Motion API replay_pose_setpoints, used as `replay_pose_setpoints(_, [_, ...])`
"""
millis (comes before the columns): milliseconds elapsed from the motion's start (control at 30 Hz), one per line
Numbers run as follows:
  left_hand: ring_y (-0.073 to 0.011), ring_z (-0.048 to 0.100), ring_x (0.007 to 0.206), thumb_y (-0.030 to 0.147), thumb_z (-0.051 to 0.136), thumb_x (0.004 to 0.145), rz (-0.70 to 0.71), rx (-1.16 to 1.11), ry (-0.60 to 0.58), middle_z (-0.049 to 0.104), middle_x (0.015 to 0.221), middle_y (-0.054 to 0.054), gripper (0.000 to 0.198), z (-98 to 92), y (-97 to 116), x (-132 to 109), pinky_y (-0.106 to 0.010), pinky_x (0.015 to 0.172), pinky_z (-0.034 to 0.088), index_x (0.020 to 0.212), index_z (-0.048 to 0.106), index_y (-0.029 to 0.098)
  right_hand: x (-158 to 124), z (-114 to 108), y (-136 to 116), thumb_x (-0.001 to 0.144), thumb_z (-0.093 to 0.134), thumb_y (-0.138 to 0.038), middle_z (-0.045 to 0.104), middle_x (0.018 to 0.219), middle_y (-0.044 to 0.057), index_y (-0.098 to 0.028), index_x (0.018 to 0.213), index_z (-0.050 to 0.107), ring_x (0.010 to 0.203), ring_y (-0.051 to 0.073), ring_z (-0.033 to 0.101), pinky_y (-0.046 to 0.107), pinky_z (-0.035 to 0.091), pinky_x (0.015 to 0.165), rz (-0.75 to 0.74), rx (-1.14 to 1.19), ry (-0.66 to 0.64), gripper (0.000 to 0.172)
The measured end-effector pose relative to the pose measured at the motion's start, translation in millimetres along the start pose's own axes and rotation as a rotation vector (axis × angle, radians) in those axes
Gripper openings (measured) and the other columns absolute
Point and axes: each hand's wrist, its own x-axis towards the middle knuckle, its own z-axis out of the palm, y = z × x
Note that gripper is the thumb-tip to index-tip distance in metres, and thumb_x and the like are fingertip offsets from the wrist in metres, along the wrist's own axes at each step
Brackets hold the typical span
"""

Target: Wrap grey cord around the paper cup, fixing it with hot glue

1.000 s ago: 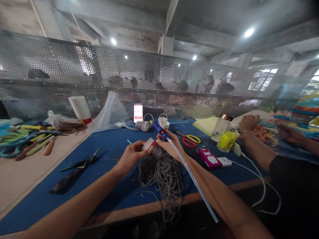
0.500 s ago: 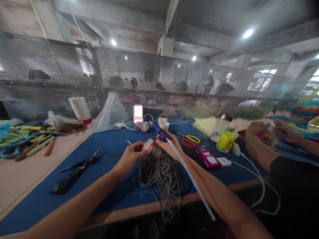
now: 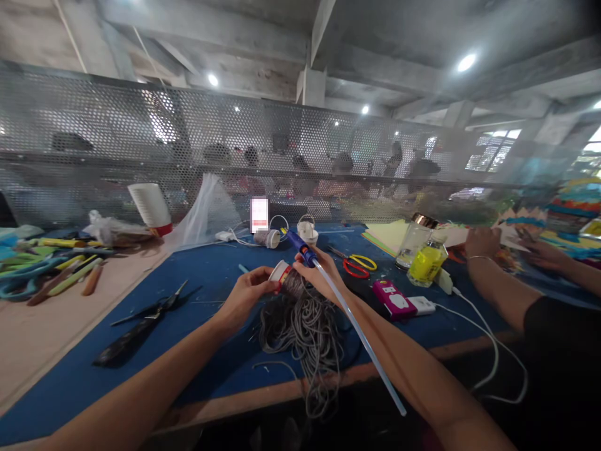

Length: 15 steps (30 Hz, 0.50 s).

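Observation:
My left hand (image 3: 244, 294) is closed on a small paper cup (image 3: 280, 273) lying sideways, its body partly wrapped in grey cord. My right hand (image 3: 320, 275) is closed on a blue glue gun (image 3: 300, 245), whose tip points up and away; a long clear glue stick (image 3: 361, 338) runs back from the gun over my forearm. The right fingers also press on the wrapped cup. Below both hands a loose bundle of grey cord (image 3: 305, 332) lies on the blue mat (image 3: 206, 275) and hangs over the table's front edge.
Black scissors (image 3: 150, 310) lie left of my hands, red-and-yellow scissors (image 3: 357, 263) behind them. A pink box (image 3: 392, 297), a white charger (image 3: 422, 305) with cable, a glass jar (image 3: 413, 241) and a yellow bottle (image 3: 426, 262) stand right. Another person's hands (image 3: 483, 241) work with coloured paper at far right. A mesh screen (image 3: 141, 144) backs the table.
My hands have hardly moved; the cup is turned slightly. The other person's nearer hand has shifted right, away from the bottle.

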Motion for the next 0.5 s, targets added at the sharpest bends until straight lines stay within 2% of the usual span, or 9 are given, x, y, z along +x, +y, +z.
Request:
replay_pose_setpoints(267, [-0.0132, 0.058, 0.071, 0.026, 0.074, 0.073, -0.017, -0.028, 0.017, 0.066, 0.077, -0.001, 0.014, 0.8, 2.3, -1.2, -0.024, 0.071, 0.044, 0.083, 0.070, 0.017, -1.4, -0.5, -4.5, 0.076, 0.066, -0.037, 0.066, 0.083, 0.001, -0.018, 0.087, 0.062, 0.066, 0.014, 0.057, 0.026, 0.044, 0.066, -0.003, 0.000, -0.006, 0.023])
replay_pose_setpoints(500, [-0.0124, 0.056, 0.066, 0.030, 0.077, 0.070, 0.004, 0.026, 0.056, 0.065, 0.069, 0.001, 0.016, 1.7, 4.6, -0.2, -0.023, 0.065, 0.041, 0.075, 0.068, 0.018, -3.8, -0.2, -5.6, 0.079, 0.063, -0.037, 0.067, 0.084, 0.001, -0.018, 0.089, 0.062, 0.073, 0.014, 0.058, 0.026, 0.044, 0.071, -0.084, 0.013, -0.021, 0.021])
